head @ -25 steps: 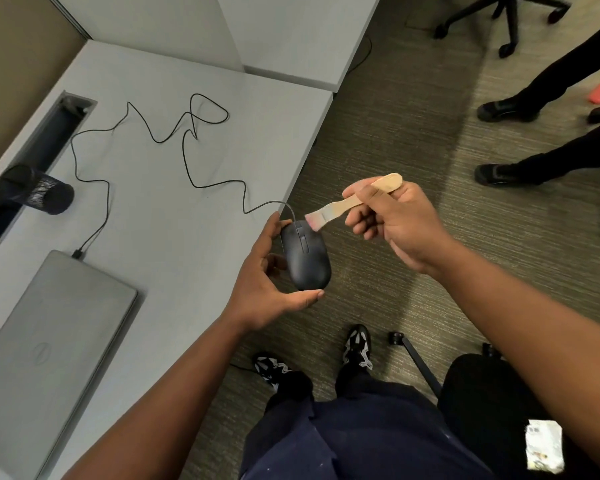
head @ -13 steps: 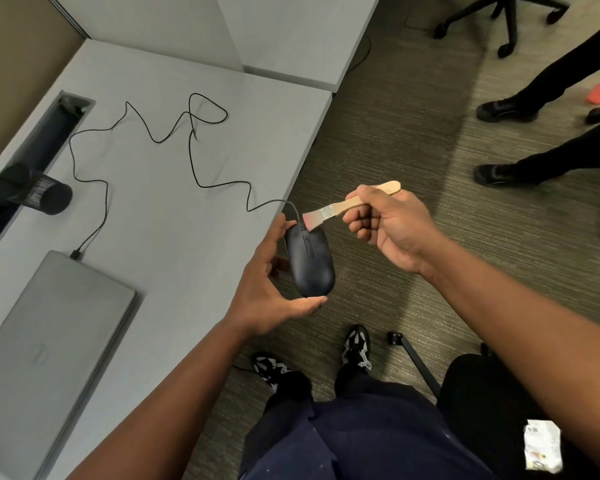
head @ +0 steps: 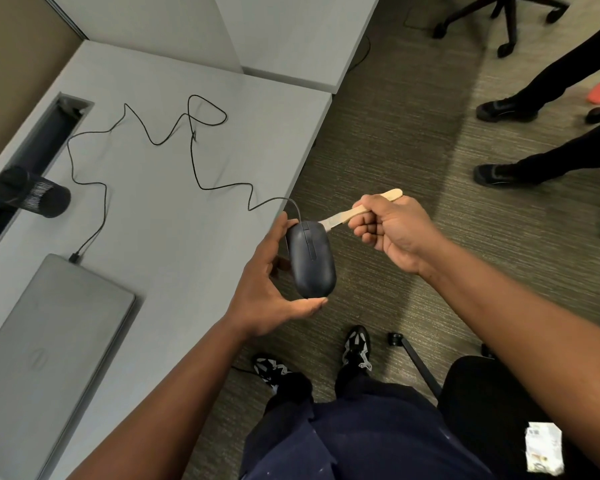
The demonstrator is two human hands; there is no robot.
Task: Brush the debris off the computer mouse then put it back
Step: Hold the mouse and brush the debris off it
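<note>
The left hand [head: 271, 292] grasps the black oval corded computer mouse [head: 311, 259] from its left side, thumb at the near end, fingers at the cable end. The mouse is held in the air just off the front edge of the grey desk [head: 174, 216]. The right hand [head: 392, 233], right of the mouse, is clenched round the wooden-handled small brush [head: 357, 213], bristle end touching the mouse's far right corner. The thin black cable [head: 194, 157] snakes across the desk beyond the mouse.
</note>
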